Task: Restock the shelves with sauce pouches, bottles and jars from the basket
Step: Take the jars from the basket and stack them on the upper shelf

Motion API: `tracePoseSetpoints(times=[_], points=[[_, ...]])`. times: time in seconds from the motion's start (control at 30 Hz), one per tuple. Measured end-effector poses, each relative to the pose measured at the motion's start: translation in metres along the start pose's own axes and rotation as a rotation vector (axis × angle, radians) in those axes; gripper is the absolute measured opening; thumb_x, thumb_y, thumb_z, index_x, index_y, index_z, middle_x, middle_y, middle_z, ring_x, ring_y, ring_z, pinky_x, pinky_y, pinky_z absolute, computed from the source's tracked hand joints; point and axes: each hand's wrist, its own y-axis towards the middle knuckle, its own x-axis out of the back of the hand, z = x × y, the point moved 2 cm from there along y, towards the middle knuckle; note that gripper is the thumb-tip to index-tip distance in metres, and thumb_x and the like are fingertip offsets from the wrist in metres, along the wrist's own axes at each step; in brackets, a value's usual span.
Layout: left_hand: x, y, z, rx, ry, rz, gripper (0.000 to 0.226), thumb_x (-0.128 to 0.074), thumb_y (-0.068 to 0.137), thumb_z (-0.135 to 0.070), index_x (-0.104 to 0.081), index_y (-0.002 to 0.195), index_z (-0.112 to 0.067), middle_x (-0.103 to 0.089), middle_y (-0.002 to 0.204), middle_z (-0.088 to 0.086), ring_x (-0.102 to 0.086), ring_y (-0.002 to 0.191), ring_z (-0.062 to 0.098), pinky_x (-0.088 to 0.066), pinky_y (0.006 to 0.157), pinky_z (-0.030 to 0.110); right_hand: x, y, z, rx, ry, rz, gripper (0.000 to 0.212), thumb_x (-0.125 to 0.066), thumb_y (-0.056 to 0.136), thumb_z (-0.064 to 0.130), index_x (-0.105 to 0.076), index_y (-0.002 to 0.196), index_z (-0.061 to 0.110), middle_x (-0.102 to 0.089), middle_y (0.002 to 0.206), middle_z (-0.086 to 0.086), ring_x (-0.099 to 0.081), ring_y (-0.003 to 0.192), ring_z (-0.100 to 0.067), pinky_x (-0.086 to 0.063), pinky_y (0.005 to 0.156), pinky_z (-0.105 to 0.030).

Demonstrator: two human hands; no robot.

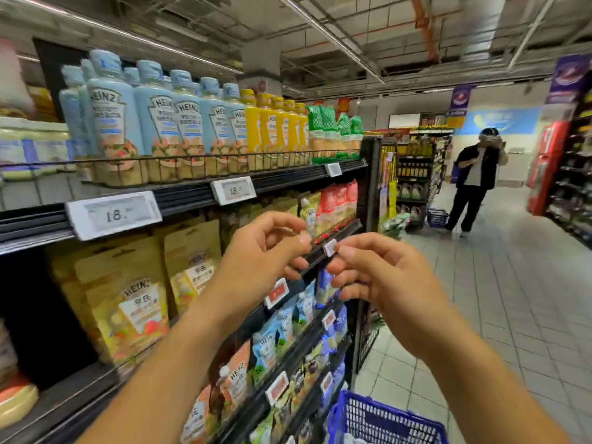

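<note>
I'm standing in a supermarket aisle. Long black shelves (198,195) run along my left, stocked with rows of Heinz squeeze bottles (112,113) and Heinz pouches (128,302), with price tags (113,214) clipped to each shelf edge. A blue shopping basket (384,421) sits low on the tiled floor (512,283), and more stocked racks (413,174) stand at the far end.

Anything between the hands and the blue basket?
Nothing visible. Left hand and right hand hover in front of the pouch shelves; the blue basket sits below them, top open.
</note>
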Motion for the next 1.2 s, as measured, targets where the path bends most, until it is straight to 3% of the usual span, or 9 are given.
tracePoseSetpoints(times=[0.1,0.17,0.27,0.4,0.83,1.2], points=[[-0.044,0.010,0.027,0.048,-0.066,0.060,0.010,-0.066,0.093,-0.011,-0.067,0.100,-0.018,-0.072,0.079,0.003,-0.068,0.067,0.015,-0.057,0.061,0.027,0.047,-0.012,-0.013,-0.058,-0.014,-0.087,0.022,-0.078,0.072,0.039,-0.077,0.088,0.023,-0.074,0.082,-0.011,-0.067,0.070,-0.019,-0.054,0.061,-0.027],[-0.073,0.014,0.044,0.091,-0.108,0.095,0.013,-0.069,0.088,-0.017,-0.067,0.100,-0.018,-0.072,0.081,0.005,-0.068,0.068,0.017,-0.057,0.061,0.027,0.076,-0.021,-0.021,-0.087,-0.015,-0.146,0.009,-0.078,0.078,0.029,-0.077,0.085,0.023,-0.073,0.080,-0.010,-0.066,0.067,-0.017,-0.053,0.060,-0.027],[-0.113,0.016,0.070,0.153,-0.160,0.141,0.010,-0.066,0.092,-0.009,-0.067,0.100,-0.015,-0.071,0.078,0.004,-0.066,0.068,0.018,-0.055,0.060,0.026,0.115,-0.035,-0.031,-0.133,-0.013,-0.248,0.006,-0.073,0.087,0.014,-0.076,0.083,0.018,-0.071,0.078,-0.012,-0.064,0.066,-0.019,-0.053,0.058,-0.027],[-0.159,0.013,0.103,0.246,-0.230,0.165,0.009,-0.061,0.094,-0.005,-0.065,0.101,-0.009,-0.071,0.073,0.003,-0.064,0.063,0.016,-0.054,0.057,0.024,0.158,-0.055,-0.047,-0.207,-0.055,-0.365,0.003,-0.069,0.089,0.011,-0.071,0.090,0.008,-0.071,0.076,-0.011,-0.062,0.066,-0.020,-0.052,0.060,-0.028],[-0.232,0.030,0.215,0.477,-0.262,0.268,0.011,-0.060,0.095,-0.008,-0.064,0.106,-0.011,-0.071,0.078,0.005,-0.065,0.066,0.014,-0.055,0.058,0.024,0.251,-0.071,-0.122,-0.377,-0.150,-0.586,0.009,-0.066,0.093,0.014,-0.071,0.097,0.007,-0.074,0.076,-0.005,-0.066,0.065,-0.014,-0.056,0.061,-0.024],[-0.266,0.098,0.323,0.635,-0.290,0.312,0.013,-0.059,0.096,-0.009,-0.063,0.108,-0.011,-0.071,0.078,0.005,-0.065,0.069,0.015,-0.055,0.059,0.026,0.311,-0.007,-0.197,-0.471,-0.154,-0.691,0.008,-0.066,0.093,0.015,-0.071,0.096,0.009,-0.072,0.073,-0.005,-0.066,0.066,-0.015,-0.054,0.062,-0.025]])
